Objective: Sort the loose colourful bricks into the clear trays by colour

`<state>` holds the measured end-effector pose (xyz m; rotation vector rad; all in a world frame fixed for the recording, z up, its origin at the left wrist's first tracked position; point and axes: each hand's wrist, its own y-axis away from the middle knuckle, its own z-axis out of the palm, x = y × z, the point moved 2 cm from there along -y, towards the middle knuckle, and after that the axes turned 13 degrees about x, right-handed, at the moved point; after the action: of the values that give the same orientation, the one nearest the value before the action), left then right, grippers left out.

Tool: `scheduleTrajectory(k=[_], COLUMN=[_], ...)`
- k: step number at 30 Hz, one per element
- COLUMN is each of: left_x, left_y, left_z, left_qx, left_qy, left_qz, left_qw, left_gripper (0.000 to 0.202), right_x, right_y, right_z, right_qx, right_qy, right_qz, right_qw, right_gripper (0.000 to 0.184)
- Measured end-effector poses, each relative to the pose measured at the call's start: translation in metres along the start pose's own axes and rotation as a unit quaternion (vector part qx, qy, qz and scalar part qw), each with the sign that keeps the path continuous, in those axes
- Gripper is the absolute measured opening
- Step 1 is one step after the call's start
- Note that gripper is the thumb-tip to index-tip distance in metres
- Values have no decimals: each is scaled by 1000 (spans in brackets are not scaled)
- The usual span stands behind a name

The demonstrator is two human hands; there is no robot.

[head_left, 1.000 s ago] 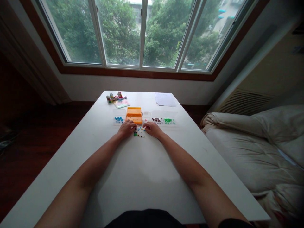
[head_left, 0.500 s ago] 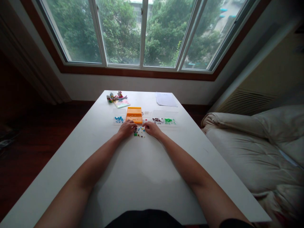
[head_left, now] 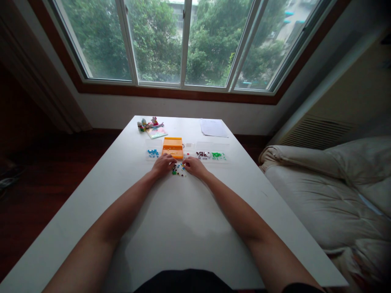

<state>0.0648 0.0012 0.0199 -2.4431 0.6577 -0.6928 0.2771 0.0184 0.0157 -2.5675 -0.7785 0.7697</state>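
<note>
Small multicoloured building bricks lie loose on the white table, between my two hands. My left hand rests at their left edge with its fingers curled together, just in front of an open orange box with small pale pieces in it. On the right side of the pile, my right hand has its thumb and fingertips pinched near the pieces. Whatever either hand holds is too small to make out. Clear plastic boxes hold blue bricks, dark brown bricks and green bricks.
Small assembled figures stand at the far left of the table, beside a pastel-coloured booklet. White paper sheets lie at the far right. A beige sofa stands to the right, and a window is beyond the table.
My right hand has shifted slightly left, nearer the loose bricks. The left hand has barely moved, and the boxes stay where they were.
</note>
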Motion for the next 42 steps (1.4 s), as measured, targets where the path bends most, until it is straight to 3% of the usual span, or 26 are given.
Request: scheduleTrajectory(k=[8,23,28,38,42], left_x=[-3,-15,-18,-25,-25], left_y=[1,1,1,3,4], left_z=[1,-3,-5,-7,-7], left_qx=[20,105,109,130,113], left_qy=[13,-14,-25,-21,-18], left_qz=[-4,-74,-95,-130,-139], left_qw=[1000,992,989,983,984], left_gripper=[21,22,23,22,22], right_x=[-15,-11,-13,-18,-22], right_y=[2,-1,1,-12,-27], right_z=[0,2,3,-9,-8], right_qx=[13,-6,8,121,163], right_qy=[47,43,42,-13,-17], right_qz=[-22,-10,-8,4,12], right_qw=[999,999,999,993,986], right_gripper=[12,13,12,9,11])
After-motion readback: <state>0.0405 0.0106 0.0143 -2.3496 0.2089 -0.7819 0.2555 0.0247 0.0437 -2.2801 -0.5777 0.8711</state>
